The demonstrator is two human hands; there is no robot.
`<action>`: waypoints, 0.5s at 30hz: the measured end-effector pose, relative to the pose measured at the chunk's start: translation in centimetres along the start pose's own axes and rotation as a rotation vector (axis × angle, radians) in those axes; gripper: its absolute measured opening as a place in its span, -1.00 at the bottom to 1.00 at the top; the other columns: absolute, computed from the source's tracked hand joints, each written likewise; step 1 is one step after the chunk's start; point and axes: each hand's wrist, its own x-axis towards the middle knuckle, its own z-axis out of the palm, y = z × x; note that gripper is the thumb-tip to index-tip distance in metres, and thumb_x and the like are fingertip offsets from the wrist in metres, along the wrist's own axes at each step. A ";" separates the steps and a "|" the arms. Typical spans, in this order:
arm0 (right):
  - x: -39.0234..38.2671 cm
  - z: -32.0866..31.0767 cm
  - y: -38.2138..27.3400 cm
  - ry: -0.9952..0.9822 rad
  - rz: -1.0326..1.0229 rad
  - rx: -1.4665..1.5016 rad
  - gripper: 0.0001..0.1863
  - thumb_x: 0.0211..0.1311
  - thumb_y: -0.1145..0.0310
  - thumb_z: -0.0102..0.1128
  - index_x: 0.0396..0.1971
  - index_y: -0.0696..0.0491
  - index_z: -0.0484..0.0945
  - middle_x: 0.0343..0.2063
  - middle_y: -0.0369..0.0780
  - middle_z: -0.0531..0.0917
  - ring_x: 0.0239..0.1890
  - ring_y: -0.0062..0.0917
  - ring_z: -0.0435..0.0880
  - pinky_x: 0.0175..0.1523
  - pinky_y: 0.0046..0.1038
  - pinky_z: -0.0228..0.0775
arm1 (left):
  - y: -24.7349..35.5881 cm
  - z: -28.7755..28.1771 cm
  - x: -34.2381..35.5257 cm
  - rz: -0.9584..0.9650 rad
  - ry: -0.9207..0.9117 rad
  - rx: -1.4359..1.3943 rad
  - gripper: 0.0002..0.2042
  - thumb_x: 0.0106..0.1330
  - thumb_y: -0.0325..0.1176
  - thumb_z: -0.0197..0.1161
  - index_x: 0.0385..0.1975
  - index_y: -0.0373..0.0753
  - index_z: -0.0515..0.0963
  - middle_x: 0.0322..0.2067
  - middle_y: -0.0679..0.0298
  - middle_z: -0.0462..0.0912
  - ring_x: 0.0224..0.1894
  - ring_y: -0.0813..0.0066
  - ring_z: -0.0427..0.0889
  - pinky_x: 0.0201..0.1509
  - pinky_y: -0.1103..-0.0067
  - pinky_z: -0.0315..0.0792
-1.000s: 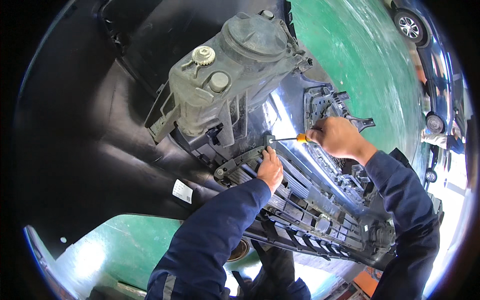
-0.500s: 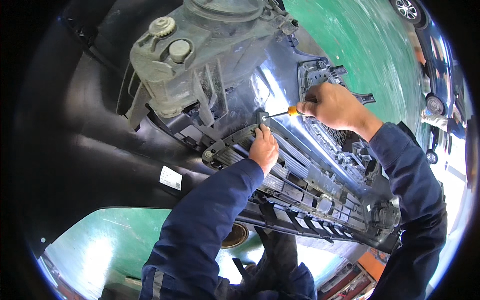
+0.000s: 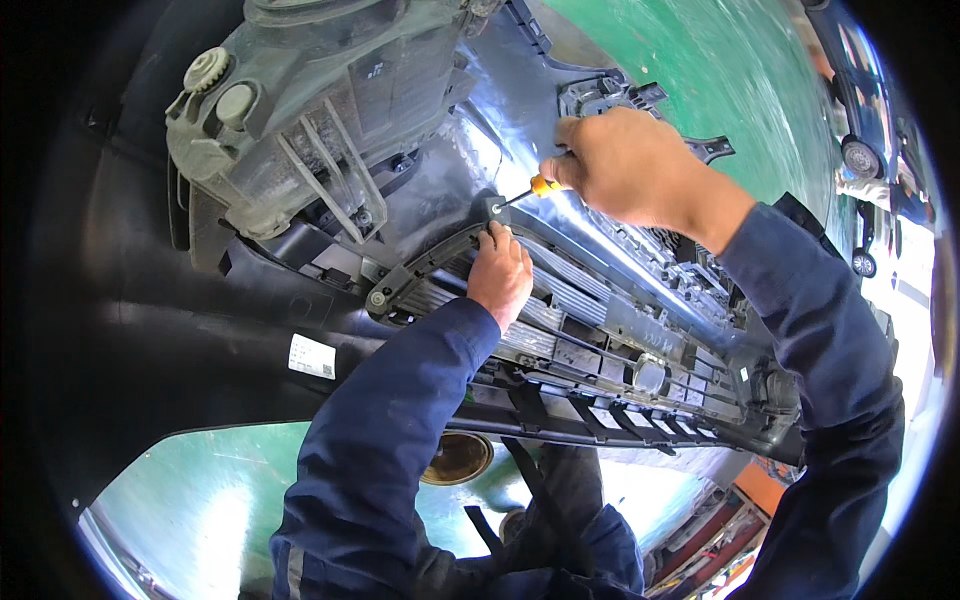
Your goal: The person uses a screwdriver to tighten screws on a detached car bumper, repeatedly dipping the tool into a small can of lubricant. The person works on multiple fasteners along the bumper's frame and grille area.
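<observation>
While R hand clenches yel screwdriver w/ tip at clip by grille edge, L hand fingers bunch against clip, grip unclear, fastening there prob unfinished.

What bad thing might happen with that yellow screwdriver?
The screwdriver might slip off the pale round fastener and poke the left hand, whose fingers are just below it. Also, the right hand holds the screwdriver at a slant, so its tip could perhaps scrape the fastener or the dark tab around it.
</observation>
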 end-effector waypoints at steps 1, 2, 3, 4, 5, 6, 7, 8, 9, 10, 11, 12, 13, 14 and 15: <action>-0.5 0.0 0.1 0.081 -0.143 -0.066 -0.67 0.44 0.10 0.22 -0.10 0.05 0.73 -0.30 0.01 0.78 -0.22 0.07 0.76 -0.13 0.05 0.60 | -0.1 0.1 0.2 -0.004 0.023 0.020 -0.61 0.46 -0.23 0.08 0.04 -0.35 0.71 0.13 -0.10 0.70 0.30 -0.14 0.50 0.34 0.00 0.35; -0.8 -0.1 0.4 0.104 -0.219 -0.153 -0.68 0.44 0.11 0.21 -0.09 0.04 0.72 -0.30 0.00 0.78 -0.23 0.06 0.76 -0.15 0.04 0.60 | -0.1 0.3 0.4 -0.013 0.076 0.033 -0.59 0.35 -0.19 0.20 0.04 -0.34 0.70 0.15 -0.12 0.68 0.31 -0.15 0.49 0.35 0.02 0.34; -1.1 -0.2 0.9 0.107 -0.290 -0.238 -0.69 0.45 0.11 0.21 -0.08 0.03 0.71 -0.30 -0.02 0.78 -0.23 0.05 0.76 -0.16 0.03 0.60 | -0.1 0.4 0.6 -0.011 0.070 0.027 -0.54 0.23 -0.16 0.33 0.03 -0.34 0.69 0.17 -0.15 0.65 0.32 -0.16 0.48 0.36 0.04 0.34; -1.4 -0.2 1.2 0.096 -0.356 -0.336 -0.70 0.45 0.12 0.21 -0.07 0.02 0.70 -0.31 -0.03 0.78 -0.24 0.03 0.77 -0.17 0.02 0.60 | -0.1 0.6 0.8 -0.020 0.087 0.040 -0.47 0.11 -0.12 0.45 0.03 -0.34 0.67 0.19 -0.17 0.63 0.32 -0.17 0.48 0.37 0.06 0.33; -1.2 -0.2 1.6 0.127 -0.379 -0.332 -0.67 0.42 0.06 0.25 -0.16 0.03 0.71 -0.37 -0.05 0.77 -0.27 0.02 0.76 -0.22 0.00 0.58 | 0.0 0.7 0.9 -0.027 0.064 0.070 -0.40 0.04 -0.08 0.51 0.07 -0.33 0.66 0.21 -0.15 0.62 0.34 -0.15 0.47 0.38 0.07 0.33; -1.2 -0.1 1.8 0.120 -0.342 -0.268 -0.66 0.40 0.04 0.26 -0.18 0.04 0.71 -0.39 -0.04 0.76 -0.27 0.02 0.76 -0.22 0.01 0.57 | 0.1 0.7 0.9 -0.020 0.027 0.037 -0.40 0.04 -0.08 0.51 0.07 -0.31 0.66 0.21 -0.14 0.62 0.34 -0.15 0.46 0.38 0.08 0.33; -1.0 0.0 1.9 0.079 -0.275 -0.222 -0.64 0.39 0.01 0.27 -0.20 0.04 0.71 -0.42 -0.04 0.75 -0.28 0.03 0.75 -0.23 0.01 0.56 | 0.1 0.8 0.9 -0.022 0.024 0.030 -0.40 0.05 -0.08 0.51 0.08 -0.30 0.67 0.21 -0.14 0.63 0.34 -0.15 0.46 0.38 0.08 0.33; -0.9 0.0 2.0 0.071 -0.219 -0.172 -0.62 0.38 -0.01 0.28 -0.22 0.05 0.72 -0.44 -0.04 0.75 -0.28 0.03 0.75 -0.23 0.02 0.55 | 0.2 0.7 0.8 -0.013 -0.013 0.019 -0.40 0.05 -0.07 0.51 0.08 -0.29 0.67 0.21 -0.13 0.63 0.35 -0.14 0.45 0.37 0.09 0.33; -0.8 0.2 2.0 0.087 -0.184 -0.102 -0.57 0.34 -0.06 0.31 -0.28 0.06 0.75 -0.47 -0.01 0.74 -0.26 0.04 0.75 -0.22 0.02 0.55 | 0.2 0.6 0.7 -0.025 0.014 0.026 -0.40 0.05 -0.07 0.51 0.08 -0.28 0.67 0.21 -0.13 0.63 0.35 -0.15 0.45 0.37 0.08 0.33; -0.7 0.3 1.9 0.093 -0.125 -0.050 -0.57 0.34 -0.06 0.31 -0.28 0.06 0.76 -0.45 0.00 0.75 -0.25 0.04 0.76 -0.20 0.01 0.56 | 0.2 0.4 0.6 -0.027 0.007 0.028 -0.40 0.04 -0.07 0.51 0.09 -0.27 0.67 0.21 -0.12 0.63 0.35 -0.15 0.44 0.37 0.08 0.33; -0.5 0.4 1.7 0.091 -0.069 0.001 -0.57 0.34 -0.06 0.32 -0.29 0.06 0.77 -0.43 0.00 0.76 -0.23 0.04 0.76 -0.18 0.00 0.58 | 0.1 0.3 0.5 -0.028 -0.008 0.041 -0.39 0.04 -0.06 0.52 0.09 -0.26 0.67 0.22 -0.12 0.63 0.36 -0.15 0.44 0.37 0.08 0.33; -0.3 0.4 1.5 0.094 -0.031 0.061 -0.57 0.34 -0.06 0.32 -0.29 0.06 0.78 -0.42 0.01 0.76 -0.21 0.04 0.76 -0.15 0.00 0.59 | 0.0 0.1 0.5 -0.028 0.001 0.031 -0.39 0.04 -0.07 0.52 0.09 -0.26 0.67 0.21 -0.12 0.62 0.36 -0.15 0.44 0.37 0.07 0.33; -0.2 0.3 1.4 0.089 0.005 0.047 -0.56 0.33 -0.07 0.33 -0.31 0.06 0.80 -0.37 0.02 0.78 -0.18 0.04 0.77 -0.11 -0.02 0.61 | 0.0 0.0 0.5 -0.028 0.002 0.032 -0.40 0.04 -0.07 0.52 0.09 -0.26 0.68 0.21 -0.12 0.62 0.36 -0.15 0.43 0.38 0.07 0.33; -0.1 0.2 1.3 0.083 0.008 0.033 -0.56 0.32 -0.07 0.34 -0.30 0.06 0.80 -0.35 0.02 0.78 -0.18 0.04 0.77 -0.10 -0.03 0.61 | -0.1 -0.1 0.5 -0.033 0.014 0.049 -0.40 0.03 -0.07 0.52 0.09 -0.26 0.68 0.21 -0.12 0.62 0.37 -0.14 0.43 0.38 0.07 0.33; -0.1 0.2 1.1 0.092 0.001 0.020 -0.56 0.32 -0.07 0.34 -0.29 0.06 0.79 -0.34 0.01 0.78 -0.17 0.04 0.77 -0.09 -0.03 0.61 | -0.1 -0.1 0.5 -0.028 0.006 0.024 -0.38 0.02 -0.06 0.53 0.09 -0.26 0.67 0.21 -0.12 0.62 0.37 -0.14 0.43 0.38 0.06 0.33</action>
